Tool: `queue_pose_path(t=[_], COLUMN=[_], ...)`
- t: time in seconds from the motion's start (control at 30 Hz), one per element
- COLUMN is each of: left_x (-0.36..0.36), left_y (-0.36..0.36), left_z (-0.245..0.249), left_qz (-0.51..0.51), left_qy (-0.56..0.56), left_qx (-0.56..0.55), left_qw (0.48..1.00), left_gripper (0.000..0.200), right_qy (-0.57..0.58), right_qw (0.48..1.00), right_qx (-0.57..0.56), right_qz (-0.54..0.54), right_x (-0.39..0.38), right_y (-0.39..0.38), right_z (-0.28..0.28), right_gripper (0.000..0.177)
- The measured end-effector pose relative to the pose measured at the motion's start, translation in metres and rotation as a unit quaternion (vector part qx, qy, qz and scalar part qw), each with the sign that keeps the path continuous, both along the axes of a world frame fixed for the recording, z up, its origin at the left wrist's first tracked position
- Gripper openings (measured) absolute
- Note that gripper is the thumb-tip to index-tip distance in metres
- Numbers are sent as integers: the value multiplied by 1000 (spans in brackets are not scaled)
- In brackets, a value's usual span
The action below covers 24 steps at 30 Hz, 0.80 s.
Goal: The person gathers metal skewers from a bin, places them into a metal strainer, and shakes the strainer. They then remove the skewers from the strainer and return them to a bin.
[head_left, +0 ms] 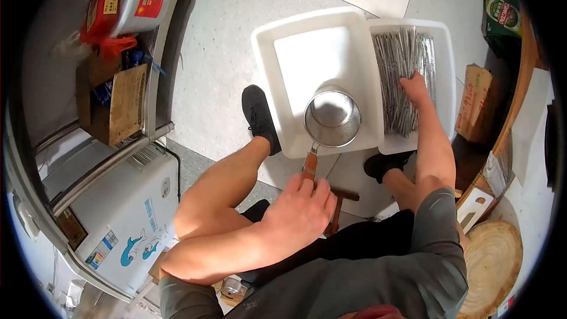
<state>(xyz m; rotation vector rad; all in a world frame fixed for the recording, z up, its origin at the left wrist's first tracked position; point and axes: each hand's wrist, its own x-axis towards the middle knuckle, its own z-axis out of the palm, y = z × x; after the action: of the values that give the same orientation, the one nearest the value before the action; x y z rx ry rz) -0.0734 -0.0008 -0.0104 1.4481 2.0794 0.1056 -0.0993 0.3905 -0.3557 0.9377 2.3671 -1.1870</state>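
Note:
My left hand (301, 210) is closed around the wooden handle (309, 165) of a round metal mesh strainer (332, 118), which hangs over the near edge of an empty white tub (277, 41) on the floor. My right hand (416, 90) reaches into a second white tub (444, 53) to the right and rests on a heap of thin metal skewers (401, 59); whether its fingers grip any is hidden. My legs and black shoes straddle the tubs.
A white chest freezer (127, 212) stands at lower left under a metal shelf (150, 82) with bottles and cardboard. Cardboard boxes (475, 103) and a round wooden block (491, 263) sit at right. A wooden stool part (338, 207) shows under me.

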Motion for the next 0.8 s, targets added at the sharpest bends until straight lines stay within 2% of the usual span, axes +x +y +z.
queue_pose_path(t=[0.03,0.13,0.27,0.43,0.53,0.63,0.73,0.8], left_x=[-1,-4,-17,-10,-3,2,0,-1], left_y=[0,0,1,4,3,0,1,-1], left_z=[2,10,23,16,6,1,-1,-1], left_qz=[-23,-67,-69,-23,13,39,35,37], left_qy=[25,83,116,27,-23,-20,-6,5], left_qx=[-10,-29,-25,-32,-20,13,9,18], left_qw=[999,994,991,999,999,999,999,999], left_gripper=[26,28,28,27,26,26,26,26], right_qy=[-9,17,60,37,61,85,69,57], right_qw=[999,983,944,887,827,801,826,820], right_qx=[-39,-153,-258,-376,-464,-480,-431,-439], right_qz=[-25,-97,-199,-266,-311,-348,-357,-364], right_x=[-7,-4,-5,-1,4,5,4,5], right_y=[-18,-12,-6,12,9,0,3,6], right_z=[41,35,45,52,62,65,48,44], right_gripper=[39,33,29,26,24,14,14,18])
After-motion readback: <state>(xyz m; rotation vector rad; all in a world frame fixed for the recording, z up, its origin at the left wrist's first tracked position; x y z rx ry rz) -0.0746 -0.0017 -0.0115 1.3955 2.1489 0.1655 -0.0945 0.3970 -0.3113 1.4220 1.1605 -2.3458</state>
